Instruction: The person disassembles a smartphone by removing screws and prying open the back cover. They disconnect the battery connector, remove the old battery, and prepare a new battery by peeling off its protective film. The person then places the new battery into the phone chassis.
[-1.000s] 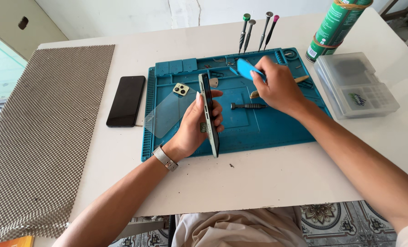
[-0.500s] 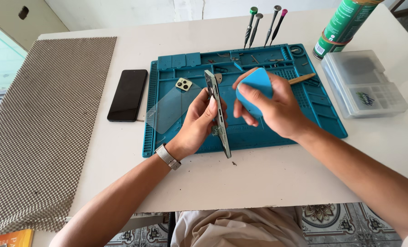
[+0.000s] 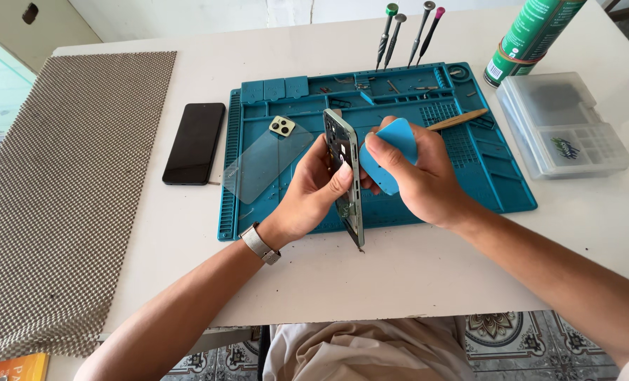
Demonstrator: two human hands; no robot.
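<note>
Blue plastic pry card (image 3: 392, 152) pinched between thumb and fingers of right hand (image 3: 417, 176), fingers closed firmly on it, lower edge set against the side of the opened phone frame (image 3: 344, 176). Frame stood on its long edge, tilted slightly, bottom corner down on the white table (image 3: 434, 282) just past the near rim of the blue work mat (image 3: 498, 176). Left hand (image 3: 307, 194) wrapped around the frame from the left, thumb pressed on its near face, fingers curled behind, grip closed. Metal-banded watch (image 3: 259, 244) on the left wrist. On the mat to the left of the hands, clear back cover (image 3: 265, 166) with a pale green camera block lying flat. Black phone screen (image 3: 194, 143) lying face up on the table beside the mat's left edge. Three screwdrivers (image 3: 406, 32) stood upright at the mat's far rim, wooden-handled tool (image 3: 462, 118) behind the right hand. Green spray can (image 3: 533, 35) and clear parts box (image 3: 561, 123) off to the right, woven grey mat (image 3: 53, 190) at far left.
</note>
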